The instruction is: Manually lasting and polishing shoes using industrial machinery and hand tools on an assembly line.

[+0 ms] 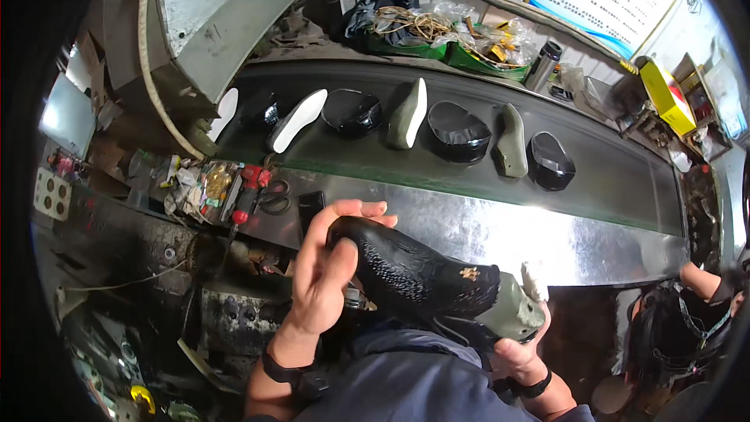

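Between my two hands is a black textured shoe upper (406, 273), pulled over a grey-green shoe last (504, 305) whose heel part sticks out at the right. My left hand (319, 289) is closed around the upper's left end, thumb on the near side. Farther right, my right hand (522, 350) grips the heel end of the last; its fingers are partly hidden behind it. A small white piece (533, 281) shows beside those fingers; its kind I cannot make out. The shoe is held tilted, in front of the bench's metal edge (437, 219).
A dark conveyor belt (312, 152) carries black uppers (459, 133), green lasts (512, 144) and white-soled lasts (299, 121). A red power tool (250, 187), scissors (275, 197) and a black phone-like object (311, 207) lie at left. Another person (695, 320) is at right.
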### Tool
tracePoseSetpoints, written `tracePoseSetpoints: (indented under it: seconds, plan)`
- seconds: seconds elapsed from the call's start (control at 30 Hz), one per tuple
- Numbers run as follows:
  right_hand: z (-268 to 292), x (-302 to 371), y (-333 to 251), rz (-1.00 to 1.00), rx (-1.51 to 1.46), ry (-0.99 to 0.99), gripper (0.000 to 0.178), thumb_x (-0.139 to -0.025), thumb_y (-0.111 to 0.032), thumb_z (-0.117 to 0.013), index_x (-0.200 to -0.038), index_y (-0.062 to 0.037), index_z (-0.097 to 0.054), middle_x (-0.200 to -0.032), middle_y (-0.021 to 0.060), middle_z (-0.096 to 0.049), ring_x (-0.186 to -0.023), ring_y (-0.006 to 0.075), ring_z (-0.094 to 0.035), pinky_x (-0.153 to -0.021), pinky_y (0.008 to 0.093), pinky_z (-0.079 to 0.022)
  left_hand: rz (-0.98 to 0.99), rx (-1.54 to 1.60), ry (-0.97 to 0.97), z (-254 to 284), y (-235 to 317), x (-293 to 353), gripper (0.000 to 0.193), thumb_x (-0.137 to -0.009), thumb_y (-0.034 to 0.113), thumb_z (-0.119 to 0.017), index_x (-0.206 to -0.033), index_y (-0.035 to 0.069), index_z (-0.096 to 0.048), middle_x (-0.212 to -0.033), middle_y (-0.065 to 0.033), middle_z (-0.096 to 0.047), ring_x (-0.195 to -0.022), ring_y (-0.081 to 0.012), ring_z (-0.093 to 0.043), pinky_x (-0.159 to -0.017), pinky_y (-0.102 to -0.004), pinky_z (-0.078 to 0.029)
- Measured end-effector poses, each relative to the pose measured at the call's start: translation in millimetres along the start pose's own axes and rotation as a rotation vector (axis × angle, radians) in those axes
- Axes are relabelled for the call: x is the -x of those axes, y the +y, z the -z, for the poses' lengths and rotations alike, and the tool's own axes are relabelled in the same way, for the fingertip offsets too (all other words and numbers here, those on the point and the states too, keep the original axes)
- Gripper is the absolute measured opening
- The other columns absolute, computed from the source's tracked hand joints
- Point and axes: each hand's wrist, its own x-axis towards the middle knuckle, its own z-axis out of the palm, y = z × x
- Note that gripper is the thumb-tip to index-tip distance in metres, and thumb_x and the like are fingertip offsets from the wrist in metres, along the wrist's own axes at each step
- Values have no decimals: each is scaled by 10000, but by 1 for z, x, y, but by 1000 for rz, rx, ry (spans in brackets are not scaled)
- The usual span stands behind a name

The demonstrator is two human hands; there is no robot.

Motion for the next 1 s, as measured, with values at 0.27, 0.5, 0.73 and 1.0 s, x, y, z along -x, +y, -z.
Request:
tracePoseSetpoints:
  seconds: [0.27,0.5,0.73,1.0]
  plan:
    - [-33,3,5,8,135,74,1182,-648,-388,-914,-1515,97,-274,-1388,243,-524,-1254,330,-567,-1082,445,-456,-74,-122,5,20,-6,-15,465,-1027,261,-508,-1381,-19,-395,-1199,-202,-596,-1082,-297,-647,-956,-412,-518]
    - [-60,-18,-12,-228,-61,215,1075,-651,-356,-865,-1484,94,-355,-1408,222,-521,-1259,298,-567,-1073,426,-470,-54,54,-132,40,-14,-20,729,-995,415,-593,-1501,3,-267,-1308,-222,-545,-1176,-309,-603,-1021,-430,-490]
    - [-37,-13,9,-65,76,101,1119,-642,-384,-912,-1492,84,-355,-1428,216,-512,-1279,297,-551,-1116,426,-422,33,-49,12,33,-11,-24,464,-1037,266,-522,-1396,20,-359,-1279,-189,-558,-1133,-284,-612,-1017,-426,-490]
    - [-18,-26,-9,-182,-168,120,913,-674,-331,-883,-1362,108,-473,-1234,177,-629,-1102,242,-647,-990,373,-518,-221,-128,-127,5,-4,-18,537,-1041,298,-514,-1455,15,-323,-1272,-202,-562,-1142,-296,-608,-1006,-416,-487]
